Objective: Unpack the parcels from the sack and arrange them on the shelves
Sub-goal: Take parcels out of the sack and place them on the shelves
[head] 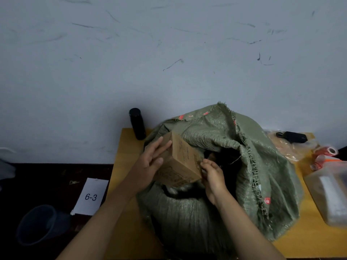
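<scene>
1. Fingers first: the left hand [150,164] lies flat along the left face of the cardboard box [180,162], its fingers [159,147] straight and slightly spread, thumb pressed on the near corner. The right hand [213,174] has its fingers [204,166] curled against the box's right lower edge, pinching it there. The box is caught between both hands, tilted, just above the sack's open mouth.

2. Now far left, down on the dark floor: a dark bucket [37,224], blurred in the low light.

3. Just right of it, a white paper label [91,197] reading "6-3", lying beside the table's left edge.

4. The yellow wooden table [120,166] carries everything else. At its back left corner stands a black flask [137,123], upright, close to the wall.

5. Centre stage: the green woven sack [262,166], slumped on the table, its frayed rim folded open and the inside dark. What else lies in it I cannot tell.

6. Right of the sack, a crumpled clear plastic bag [285,149] with a black device [294,136] resting on it.

7. Farther right, red-printed tape rolls [326,152] near the table's edge.

8. Far right, a translucent plastic container [330,196], its contents too hazy to make out.
</scene>
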